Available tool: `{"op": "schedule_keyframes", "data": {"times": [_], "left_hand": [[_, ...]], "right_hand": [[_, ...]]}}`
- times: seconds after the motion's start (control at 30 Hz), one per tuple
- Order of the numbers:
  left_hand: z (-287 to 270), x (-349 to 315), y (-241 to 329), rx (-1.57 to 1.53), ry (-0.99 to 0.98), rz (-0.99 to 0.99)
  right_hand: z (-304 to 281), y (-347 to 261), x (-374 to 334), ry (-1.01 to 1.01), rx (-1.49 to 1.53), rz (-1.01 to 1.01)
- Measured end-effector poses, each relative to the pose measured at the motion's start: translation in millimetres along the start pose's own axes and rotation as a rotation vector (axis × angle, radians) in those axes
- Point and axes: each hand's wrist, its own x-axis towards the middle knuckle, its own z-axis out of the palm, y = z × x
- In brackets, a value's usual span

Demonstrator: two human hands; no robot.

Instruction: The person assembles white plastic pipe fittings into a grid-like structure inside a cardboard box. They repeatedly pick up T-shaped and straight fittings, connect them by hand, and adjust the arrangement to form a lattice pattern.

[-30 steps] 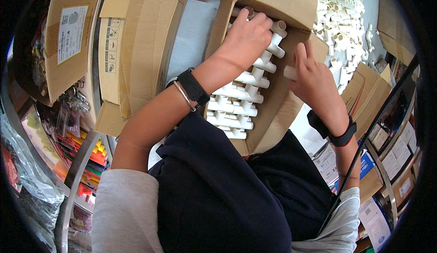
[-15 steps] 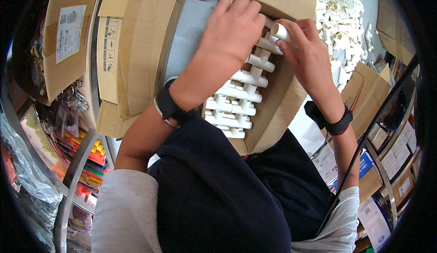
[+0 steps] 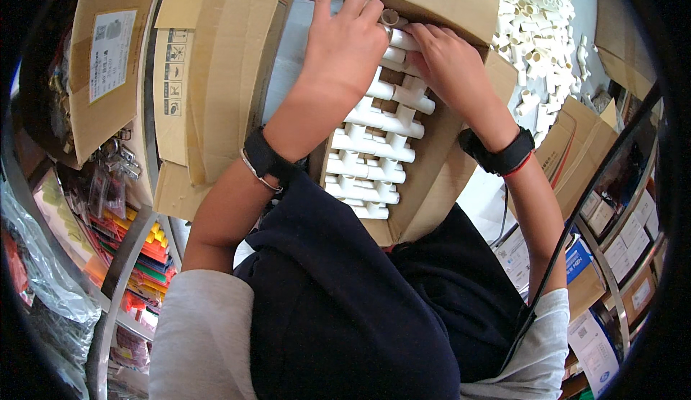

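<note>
An open cardboard box (image 3: 432, 162) stands before me, with white plastic tee pipe fittings (image 3: 387, 148) laid in neat rows inside. My right hand (image 3: 453, 69) reaches into its far end, fingers closed on a white pipe fitting (image 3: 403, 40) lying at the top of the rows. My left hand (image 3: 345, 47) rests over the far left side of the box with its fingers stretched apart. Beside its fingertips the round mouth of another fitting (image 3: 389, 17) shows. The left thumb and the fingertips of the right hand are partly hidden.
Loose white fittings (image 3: 536, 33) lie heaped on the grey table at the far right. A closed cardboard carton (image 3: 230, 76) stands left of the box. Further left is an open carton (image 3: 108, 61) holding metal parts. More cartons (image 3: 576, 148) and a dark cable (image 3: 604, 177) are at right.
My right hand has moved left and down into the box's far end, bringing the fitting from above the right side onto the rows. My left hand has shifted left and its fingers have spread.
</note>
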Motion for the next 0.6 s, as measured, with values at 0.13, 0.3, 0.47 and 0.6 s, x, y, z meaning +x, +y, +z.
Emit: {"op": "schedule_keyframes", "data": {"times": [0.13,0.3,0.47,0.6], "left_hand": [[4,1,5,0.016,0.022,-0.029],[5,1,7,0.019,0.033,-0.048],[4,1,8,0.009,0.020,-0.057],[4,2,10,0.015,0.043,-0.063]], "right_hand": [[2,5,-3,0.015,0.052,0.008],[-10,5,-11,0.055,-0.084,-0.006],[-25,-3,-35,-0.069,-0.157,0.136],[-16,-5,-43,-0.121,-0.378,0.053]]}}
